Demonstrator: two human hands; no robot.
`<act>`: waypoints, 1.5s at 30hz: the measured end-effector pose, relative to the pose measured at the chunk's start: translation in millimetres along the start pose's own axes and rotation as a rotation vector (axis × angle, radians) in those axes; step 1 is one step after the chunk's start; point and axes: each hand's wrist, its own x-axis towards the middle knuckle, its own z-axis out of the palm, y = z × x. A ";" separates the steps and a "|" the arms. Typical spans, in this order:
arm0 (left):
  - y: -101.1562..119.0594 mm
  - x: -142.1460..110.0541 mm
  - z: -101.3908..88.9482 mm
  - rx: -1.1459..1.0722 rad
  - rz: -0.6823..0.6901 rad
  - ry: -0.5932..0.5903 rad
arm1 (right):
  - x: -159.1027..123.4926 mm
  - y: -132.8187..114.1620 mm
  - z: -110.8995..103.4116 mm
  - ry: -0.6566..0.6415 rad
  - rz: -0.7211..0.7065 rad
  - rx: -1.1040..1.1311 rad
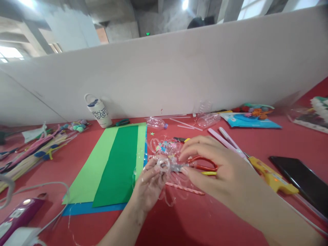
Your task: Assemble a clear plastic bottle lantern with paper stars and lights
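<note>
1. A small, clear plastic piece (164, 165) is held in front of the body, just above the red table (176, 227), near the middle of the work area.
2. It is pinched between the thumb and fingers of the left hand (151, 181), which are closed on it.
3. Red-handled scissors (205, 159) are pointed leftward, with their grey blades set at the plastic piece.
4. The right hand (217, 160) is curled around the scissors, thumb below and fingers above; because the clear plastic blurs the view there, it cannot be told whether they are firmly gripped.
5. Curled clear strips (169, 200) and coloured stars (164, 147) are gathered around and behind the left hand, and a pink patterned straw (186, 189) is laid below the scissors.
6. To the left, a dark green sheet (119, 164) is placed on a light green sheet (85, 181), with a blue sheet (89, 209) beneath.
7. To the right, a yellow glue gun (273, 176) is laid beside a black phone (298, 179).
8. Near the white partition (143, 75), a patterned tumbler (100, 113) and a clear bottle (155, 123) are seen.
</note>
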 end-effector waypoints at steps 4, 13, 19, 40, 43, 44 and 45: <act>-0.6 0.7 -1.9 -0.042 -0.013 0.025 | -0.6 2.3 -6.6 0.069 -0.035 -0.006; -1.2 0.4 0.1 -0.058 0.008 0.076 | -1.7 2.5 -8.3 -0.059 -0.245 -0.073; -0.8 0.2 2.1 -0.063 0.017 0.038 | 3.2 10.4 1.8 -0.071 -0.301 -0.231; -4.4 1.7 -1.1 -0.001 0.066 -0.086 | 4.5 14.1 23.2 -0.159 -0.301 -0.222; -3.7 1.2 0.8 -0.030 0.064 -0.099 | 3.7 14.9 23.0 -0.139 -0.286 -0.190; -3.3 0.9 1.4 -0.034 0.059 -0.089 | 3.6 15.2 22.2 -0.139 -0.274 -0.175; -3.0 0.8 1.8 -0.034 0.054 -0.071 | 3.6 15.4 20.9 -0.141 -0.261 -0.155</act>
